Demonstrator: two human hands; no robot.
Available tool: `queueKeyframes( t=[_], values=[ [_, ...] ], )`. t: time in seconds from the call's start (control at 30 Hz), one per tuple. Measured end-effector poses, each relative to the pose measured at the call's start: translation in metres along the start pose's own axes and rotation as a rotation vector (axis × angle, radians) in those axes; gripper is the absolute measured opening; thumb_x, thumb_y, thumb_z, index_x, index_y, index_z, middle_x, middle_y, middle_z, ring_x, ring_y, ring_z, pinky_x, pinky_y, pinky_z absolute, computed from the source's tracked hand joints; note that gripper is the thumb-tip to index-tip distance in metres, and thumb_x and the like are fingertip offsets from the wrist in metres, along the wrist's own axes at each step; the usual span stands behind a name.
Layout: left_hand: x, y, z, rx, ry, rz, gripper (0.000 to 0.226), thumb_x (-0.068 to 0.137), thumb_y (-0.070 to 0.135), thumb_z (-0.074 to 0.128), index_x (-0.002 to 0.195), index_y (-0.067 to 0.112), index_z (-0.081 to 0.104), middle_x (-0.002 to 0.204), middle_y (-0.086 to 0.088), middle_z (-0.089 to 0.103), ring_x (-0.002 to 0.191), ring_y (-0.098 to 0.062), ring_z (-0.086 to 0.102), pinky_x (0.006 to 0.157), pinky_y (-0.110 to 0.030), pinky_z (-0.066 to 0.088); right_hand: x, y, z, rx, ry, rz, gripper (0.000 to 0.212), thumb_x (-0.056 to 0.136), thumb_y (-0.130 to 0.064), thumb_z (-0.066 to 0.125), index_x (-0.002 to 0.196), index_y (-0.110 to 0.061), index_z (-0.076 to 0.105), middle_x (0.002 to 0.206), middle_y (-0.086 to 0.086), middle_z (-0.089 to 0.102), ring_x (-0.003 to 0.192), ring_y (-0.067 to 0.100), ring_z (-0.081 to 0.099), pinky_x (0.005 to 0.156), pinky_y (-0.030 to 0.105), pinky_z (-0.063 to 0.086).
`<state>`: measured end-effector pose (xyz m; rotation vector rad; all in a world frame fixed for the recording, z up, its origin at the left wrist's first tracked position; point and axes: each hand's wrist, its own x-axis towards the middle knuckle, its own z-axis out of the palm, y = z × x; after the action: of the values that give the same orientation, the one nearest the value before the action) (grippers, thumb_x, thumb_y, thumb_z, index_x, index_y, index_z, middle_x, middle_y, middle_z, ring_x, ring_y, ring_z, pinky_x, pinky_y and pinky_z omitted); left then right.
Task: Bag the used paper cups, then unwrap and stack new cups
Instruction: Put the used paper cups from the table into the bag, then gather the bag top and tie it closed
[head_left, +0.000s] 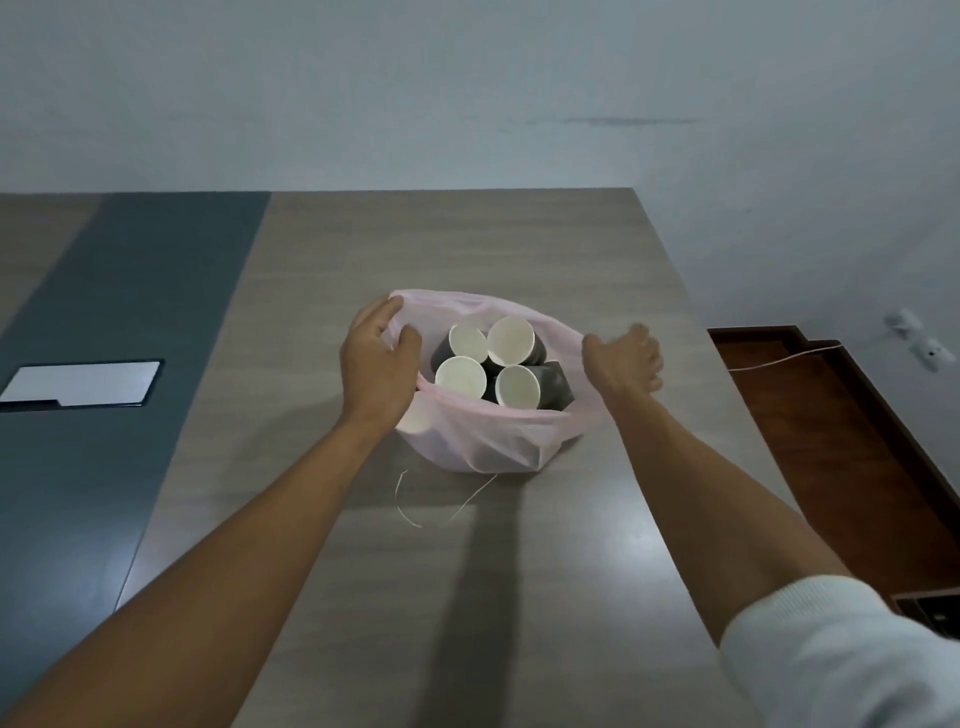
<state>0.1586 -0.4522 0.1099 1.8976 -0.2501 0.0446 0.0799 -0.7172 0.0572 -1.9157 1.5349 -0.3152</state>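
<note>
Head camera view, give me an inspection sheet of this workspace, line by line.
Surface: wood-grain table with a dark strip at its left.
Job's things: pink bag open, four cups visible inside, a fifth showing through the plastic; no new cups seen.
Clutter: thin string beside the bag.
Hands: left hand and right hand each hold the bag's rim.
Cables: cord over the brown furniture.
Surroundings: pale wall.

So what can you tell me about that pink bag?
The pink bag is thin, see-through plastic that looks soft and crinkly. It sits on the grey-brown table with its mouth wide open. Inside lie paper cups, dark outside and white inside; another shows faintly through the left side. The left hand holds the rim on one side and the right hand grips it on the other.
</note>
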Motion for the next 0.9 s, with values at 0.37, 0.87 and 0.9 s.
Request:
queueKeyframes(
  t=[0.37, 0.87, 0.9],
  values=[
    [0.022, -0.001, -0.012, 0.181, 0.089, -0.327, 0.026, 0.083, 0.005, 0.062, 0.106, 0.012, 0.069, 0.091, -0.004, 0.067, 0.060, -0.024, 0.069, 0.061, -0.045, 0.065, 0.039, 0.013, -0.045, 0.617, -0.601, 0.379, 0.017, 0.080, -0.004, 0.075, 0.092, -0.008, 0.063, 0.089, 0.010, 0.064, 0.076, 0.023, 0.064, 0.074, 0.033, 0.057],
    [0.050, 0.058, -0.035, 0.015, 0.100, -0.273, 0.023, 0.089, -0.005, 0.067, 0.080, 0.011, 0.053, 0.084, -0.017, 0.062, 0.052, -0.022, 0.065, 0.043, -0.028, 0.057, 0.029, -0.026, -0.194, 0.467, -0.250, -0.268, 0.020, 0.090, 0.013, 0.047, 0.081, -0.002, 0.057, 0.081, 0.014, 0.054, 0.064, 0.025, 0.054, 0.042, 0.022, 0.054],
    [0.048, 0.058, -0.035, -0.022, 0.117, -0.254, 0.026, 0.090, -0.005, 0.066, 0.078, 0.013, 0.052, 0.082, -0.015, 0.061, 0.051, -0.022, 0.065, 0.045, -0.029, 0.058, 0.030, -0.024, -0.197, 0.510, -0.195, -0.268, 0.025, 0.089, 0.015, 0.044, 0.077, -0.004, 0.055, 0.077, 0.013, 0.054, 0.063, 0.025, 0.055, 0.041, 0.022, 0.054]
  ],
)
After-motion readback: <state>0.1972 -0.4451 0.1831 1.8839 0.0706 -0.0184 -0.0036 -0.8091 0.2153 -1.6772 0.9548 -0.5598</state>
